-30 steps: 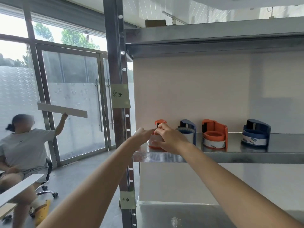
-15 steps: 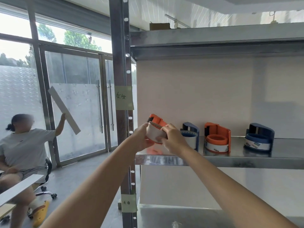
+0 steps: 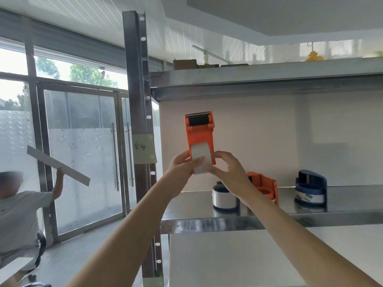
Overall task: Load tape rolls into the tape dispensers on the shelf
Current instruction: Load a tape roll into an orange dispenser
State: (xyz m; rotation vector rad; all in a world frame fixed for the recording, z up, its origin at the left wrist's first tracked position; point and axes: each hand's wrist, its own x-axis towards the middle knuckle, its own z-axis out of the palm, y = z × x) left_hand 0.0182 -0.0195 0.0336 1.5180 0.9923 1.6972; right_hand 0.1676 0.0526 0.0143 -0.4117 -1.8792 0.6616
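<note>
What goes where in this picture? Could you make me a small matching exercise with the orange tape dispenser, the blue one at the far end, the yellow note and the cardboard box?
Things:
1. orange dispenser
2. blue dispenser
3. yellow note
4. cardboard box

Places:
a. stuck on the upright post
b. standing on the shelf, far right
c. on the top shelf
d. held up, blade uppermost, by the left hand and right hand

Pairs: 1-d, 2-b, 3-a, 4-c
</note>
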